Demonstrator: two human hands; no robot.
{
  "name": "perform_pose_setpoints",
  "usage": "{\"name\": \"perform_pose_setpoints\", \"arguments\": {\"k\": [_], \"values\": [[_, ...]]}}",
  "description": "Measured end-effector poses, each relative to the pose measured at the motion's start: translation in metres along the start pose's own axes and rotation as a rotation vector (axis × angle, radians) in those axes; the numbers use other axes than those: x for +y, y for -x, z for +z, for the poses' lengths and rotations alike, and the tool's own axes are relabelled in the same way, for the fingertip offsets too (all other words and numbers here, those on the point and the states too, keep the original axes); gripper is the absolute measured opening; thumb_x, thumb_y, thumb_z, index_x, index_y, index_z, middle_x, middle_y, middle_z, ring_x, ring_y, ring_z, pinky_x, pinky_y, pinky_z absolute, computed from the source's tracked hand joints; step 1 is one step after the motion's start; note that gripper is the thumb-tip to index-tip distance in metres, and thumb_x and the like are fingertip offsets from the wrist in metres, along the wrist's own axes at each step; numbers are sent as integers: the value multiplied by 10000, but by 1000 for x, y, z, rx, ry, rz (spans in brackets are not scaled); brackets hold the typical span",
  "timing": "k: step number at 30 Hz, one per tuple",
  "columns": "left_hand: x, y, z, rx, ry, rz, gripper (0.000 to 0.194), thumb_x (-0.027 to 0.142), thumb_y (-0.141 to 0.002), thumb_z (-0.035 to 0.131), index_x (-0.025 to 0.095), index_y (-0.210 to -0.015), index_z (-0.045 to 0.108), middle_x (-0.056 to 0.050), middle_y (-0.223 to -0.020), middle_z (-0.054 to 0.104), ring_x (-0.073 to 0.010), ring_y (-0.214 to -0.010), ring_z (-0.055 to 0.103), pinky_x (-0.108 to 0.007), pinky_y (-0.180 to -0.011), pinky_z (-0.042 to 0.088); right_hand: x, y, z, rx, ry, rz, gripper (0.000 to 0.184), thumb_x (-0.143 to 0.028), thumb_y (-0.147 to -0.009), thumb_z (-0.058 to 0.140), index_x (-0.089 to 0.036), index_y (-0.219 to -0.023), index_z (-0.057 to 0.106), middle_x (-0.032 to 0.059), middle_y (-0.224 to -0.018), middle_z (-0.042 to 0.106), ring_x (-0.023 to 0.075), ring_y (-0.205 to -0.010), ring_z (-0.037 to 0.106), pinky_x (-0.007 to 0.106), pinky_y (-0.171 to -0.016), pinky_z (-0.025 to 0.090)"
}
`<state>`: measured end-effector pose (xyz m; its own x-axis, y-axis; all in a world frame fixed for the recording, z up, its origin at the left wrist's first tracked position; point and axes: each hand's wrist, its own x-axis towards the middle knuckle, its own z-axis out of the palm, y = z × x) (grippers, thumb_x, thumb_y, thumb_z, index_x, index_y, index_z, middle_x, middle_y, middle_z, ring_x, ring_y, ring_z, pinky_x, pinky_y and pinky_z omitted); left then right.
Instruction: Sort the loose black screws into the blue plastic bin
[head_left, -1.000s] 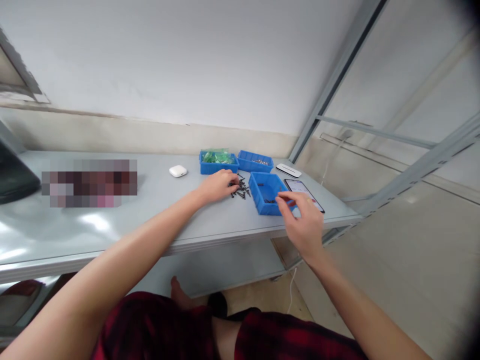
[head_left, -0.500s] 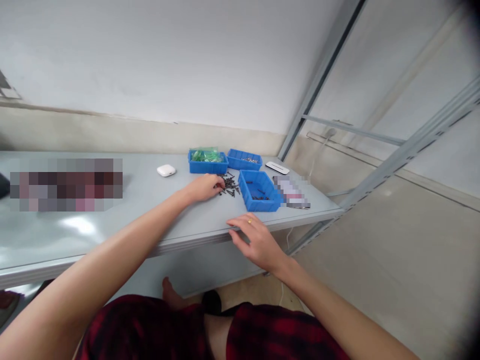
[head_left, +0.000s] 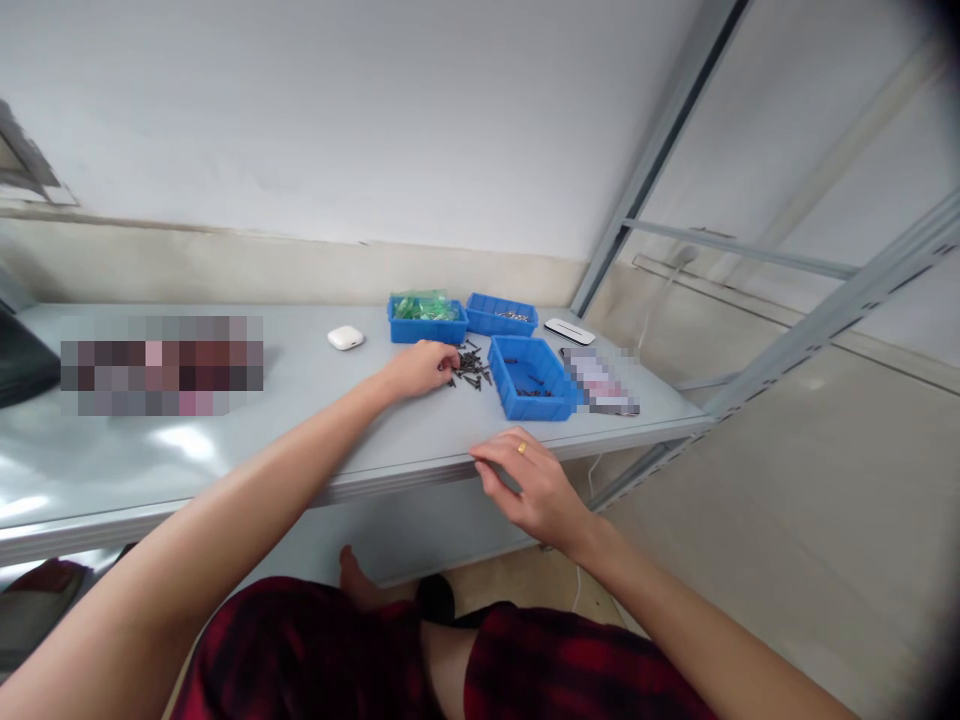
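Note:
At the left side of a pile of dark screws (head_left: pixel 471 368) on the table, my left hand (head_left: pixel 424 368) has its fingers curled in and pinched on a screw, mostly hidden by the fingertips. My right hand (head_left: pixel 534 487), with a ring on one finger, hovers at the table's front edge. Its fingers are bent loosely, the thumb stands apart from them, and nothing shows between. Just beyond it is a blue bin (head_left: pixel 529 378) with several dark screws on its floor.
Behind the pile stand a blue bin (head_left: pixel 427 331) of green plastic packets and another blue bin (head_left: pixel 501 316) with small shiny parts. A white earbud case (head_left: pixel 346 338), a white flat device (head_left: pixel 570 331) and a blurred phone-like item (head_left: pixel 600 382) lie around. A metal post (head_left: pixel 660 150) rises at right.
The whole view has shifted slightly, so the things appear farther right. My left hand's fingers stay at the screw pile, curled a little tighter. My right hand keeps its place by the table edge.

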<state>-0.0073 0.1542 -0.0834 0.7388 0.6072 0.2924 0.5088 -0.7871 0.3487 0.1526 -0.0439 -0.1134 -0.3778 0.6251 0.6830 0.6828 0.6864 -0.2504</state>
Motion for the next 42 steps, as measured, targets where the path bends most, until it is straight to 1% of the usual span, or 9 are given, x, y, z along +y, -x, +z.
{"name": "perform_pose_setpoints", "arguments": {"k": [4, 7, 11, 15, 18, 22, 30, 34, 42], "values": [[10, -1, -5, 143, 163, -58, 222, 139, -773, 522, 163, -915, 691, -68, -928, 686, -181, -818, 598, -291, -765, 442, -2, 0, -3, 27, -71, 73, 249, -144, -860, 547, -254, -1073, 619, 40, -925, 679, 192, -873, 604, 380, -836, 485], [21, -2, -11, 193, 566, -123, 176, 199, -796, 573, 148, -935, 669, -45, -810, 653, -129, -678, 557, -256, -657, 430, -8, -4, -4, 93, -253, 314, 181, -225, -866, 562, -269, -1025, 639, 30, -905, 676, 189, -846, 614, 370, -811, 488], [38, 2, -18, 129, 1172, -36, 196, 271, -752, 694, 151, -896, 638, 4, -694, 574, -59, -530, 438, -209, -523, 346, -16, -15, -5, 281, -696, 781, 271, -372, -875, 563, -280, -1130, 576, 13, -851, 643, 155, -713, 584, 314, -661, 484], [55, 11, -25, -89, 1357, 69, 199, 259, -715, 754, 151, -824, 627, -13, -760, 613, -42, -529, 423, -208, -511, 328, -19, -24, -6, 341, -965, 981, 360, -436, -827, 620, -282, -1149, 574, 18, -890, 641, 135, -679, 544, 287, -606, 446], [62, 16, -26, -240, 1291, 77, 196, 259, -723, 753, 140, -813, 626, -32, -789, 634, -62, -584, 474, -213, -526, 342, -18, -25, -6, 363, -1038, 1004, 328, -447, -810, 642, -277, -1089, 610, 15, -886, 636, 124, -663, 526, 274, -585, 421], [65, 17, -23, -327, 1223, 64, 202, 277, -744, 736, 139, -840, 622, -29, -792, 636, -65, -594, 481, -218, -543, 360, -14, -22, -5, 329, -978, 949, 227, -443, -825, 634, -241, -928, 643, 7, -831, 625, 112, -640, 511, 268, -593, 414], [65, 17, -24, -337, 1138, 67, 295, 345, -785, 698, 159, -1012, 676, -73, -921, 677, -122, -758, 587, -274, -701, 453, -11, -24, -7, 345, -853, 911, 245, -460, -820, 624, -218, -855, 621, 6, -774, 580, 113, -615, 493, 254, -544, 423], [66, 16, -25, -354, 1011, 66, 261, 314, -731, 745, 165, -943, 711, -65, -951, 696, -163, -877, 619, -300, -796, 462, -12, -26, -7, 336, -868, 935, 278, -482, -805, 626, -207, -820, 594, 2, -724, 544, 109, -587, 478, 241, -509, 420], [65, 16, -25, -377, 1013, 73, 257, 365, -804, 674, 136, -915, 701, -65, -841, 680, -136, -750, 608, -296, -745, 474, -9, -20, -3, 163, -850, 923, 286, -484, -838, 599, -202, -869, 630, 27, -814, 624, 125, -646, 550, 271, -593, 466]]}}
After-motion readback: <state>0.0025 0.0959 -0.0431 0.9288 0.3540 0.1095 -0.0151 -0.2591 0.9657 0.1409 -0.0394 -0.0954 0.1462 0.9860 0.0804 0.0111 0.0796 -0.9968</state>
